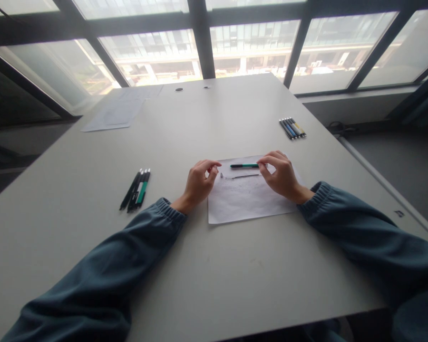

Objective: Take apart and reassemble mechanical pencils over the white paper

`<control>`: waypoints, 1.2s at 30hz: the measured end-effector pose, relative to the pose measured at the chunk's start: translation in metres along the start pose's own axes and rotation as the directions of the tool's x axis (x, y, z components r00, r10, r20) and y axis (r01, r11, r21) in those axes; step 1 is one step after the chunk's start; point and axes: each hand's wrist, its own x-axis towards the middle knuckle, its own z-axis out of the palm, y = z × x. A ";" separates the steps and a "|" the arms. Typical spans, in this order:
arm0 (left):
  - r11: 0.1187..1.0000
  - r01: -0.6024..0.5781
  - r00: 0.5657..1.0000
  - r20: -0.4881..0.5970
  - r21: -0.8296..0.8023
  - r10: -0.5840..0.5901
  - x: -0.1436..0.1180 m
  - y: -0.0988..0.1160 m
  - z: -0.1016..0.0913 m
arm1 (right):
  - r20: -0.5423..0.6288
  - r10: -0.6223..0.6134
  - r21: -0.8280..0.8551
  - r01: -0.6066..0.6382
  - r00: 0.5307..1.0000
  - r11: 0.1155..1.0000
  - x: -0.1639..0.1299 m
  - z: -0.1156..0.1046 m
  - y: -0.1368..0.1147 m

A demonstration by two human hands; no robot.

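Note:
My right hand [280,175] has its thumb and index finger closed at the right end of a black and green pen [245,166]. The pen lies across the upper part of a white sheet of paper [249,204]. Just below it is a thin dark refill [246,176], about parallel to the pen. A small dark pen part [221,175] and some tinier bits sit left of the refill. My left hand [199,183] hovers at the sheet's left edge, fingers curled, thumb and index tips slightly apart, with nothing visible between them.
Several black pens, one with a green barrel [141,192], lie left on the white table [199,275]. A row of several pens [292,128] lies at the right edge. Paper sheets [114,111] rest at the far left. Windows [253,47] stand beyond the table.

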 end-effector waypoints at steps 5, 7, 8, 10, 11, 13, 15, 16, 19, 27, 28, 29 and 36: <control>1.000 -0.003 1.000 0.009 0.004 0.003 0.000 0.001 -0.001 | -0.005 -0.008 0.010 0.008 1.000 1.000 0.000 0.000 0.000; 1.000 -0.009 1.000 0.015 0.009 0.009 0.000 0.001 -0.001 | -0.004 -0.007 0.012 0.007 1.000 1.000 0.001 0.000 0.000; 1.000 -0.011 1.000 0.019 0.011 0.011 0.000 0.001 -0.001 | -0.003 -0.006 0.012 0.006 1.000 1.000 0.001 0.000 0.000; 1.000 -0.011 1.000 0.026 0.014 0.011 0.000 0.001 -0.001 | -0.001 -0.002 0.013 0.002 1.000 1.000 0.000 0.000 -0.001; 1.000 -0.010 1.000 0.029 0.014 0.009 0.000 0.001 -0.001 | 0.002 -0.001 0.014 0.001 1.000 1.000 0.000 0.000 -0.001; 1.000 -0.007 0.999 0.031 0.014 0.006 0.000 0.001 -0.001 | 0.004 0.002 0.016 -0.002 1.000 1.000 0.000 0.000 -0.001; 1.000 -0.006 1.000 0.030 0.017 0.006 0.000 0.001 0.000 | 0.008 0.007 0.017 -0.007 1.000 1.000 0.000 0.000 -0.001; 1.000 -0.010 1.000 0.028 0.018 0.009 0.000 0.001 0.000 | 0.012 0.012 0.016 -0.012 1.000 1.000 0.000 -0.001 -0.001; 0.999 -0.035 0.999 0.021 0.022 0.034 0.000 0.001 0.000 | 0.027 0.035 0.015 -0.035 0.999 0.999 0.001 -0.001 -0.002; 0.979 -0.172 0.985 0.026 0.113 0.171 -0.002 -0.002 0.001 | 0.005 0.062 0.045 -0.062 0.998 0.997 0.001 -0.003 -0.004; 0.974 -0.189 0.982 0.031 0.123 0.186 -0.002 -0.003 0.000 | -0.002 0.062 0.049 -0.062 0.998 0.997 0.001 -0.003 -0.004; 0.969 -0.207 0.978 0.038 0.135 0.204 -0.003 -0.003 0.000 | -0.008 0.062 0.053 -0.062 0.998 0.997 0.001 -0.003 -0.004; 0.905 -0.312 0.948 0.164 0.290 0.274 -0.004 -0.005 -0.001 | -0.045 0.043 0.049 -0.041 0.998 0.998 0.002 -0.003 -0.003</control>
